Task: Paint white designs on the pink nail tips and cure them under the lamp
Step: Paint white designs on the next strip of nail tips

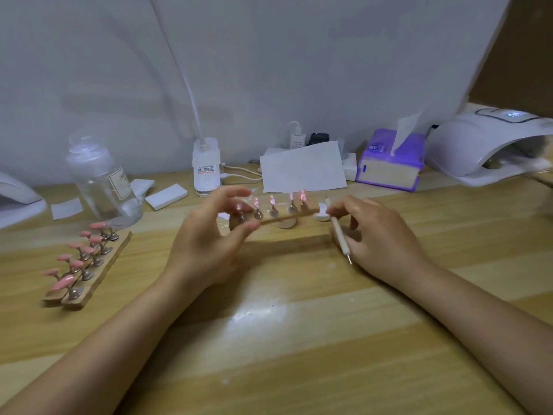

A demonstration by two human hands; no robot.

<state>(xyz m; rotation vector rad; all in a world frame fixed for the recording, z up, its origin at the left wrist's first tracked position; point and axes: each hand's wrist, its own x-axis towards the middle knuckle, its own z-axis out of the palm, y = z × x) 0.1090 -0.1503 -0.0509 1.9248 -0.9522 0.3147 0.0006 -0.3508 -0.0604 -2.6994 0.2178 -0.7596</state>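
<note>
1. Head view: the left hand (206,238) pinches one end of a wooden strip (287,216) between thumb and fingers, holding it above the middle of the bench (299,339). Five pink nail tips (302,195) stand on metal pegs along the strip, blurred, so any white design on them cannot be made out.
2. The right hand (380,235) grips a thin white dotting tool (339,232) in curled fingers just beside the strip's other end, its metal point aimed down toward the bench.
3. A small white pot (322,213) sits on the bench behind the tool, and a round pale object (285,224) lies under the strip.
4. Near the left edge two more wooden strips (86,280) lie side by side, carrying pink tips (62,283) on pegs.
5. A clear bottle (101,181) stands toward the back left, with white pads (166,196) beside it.
6. Along the back edge are a white desk-lamp base (206,166), a sheet of paper (302,169) and a purple tissue box (392,163).
7. The white curing lamp (484,145) sits in the back right corner, its opening facing the person.
</note>
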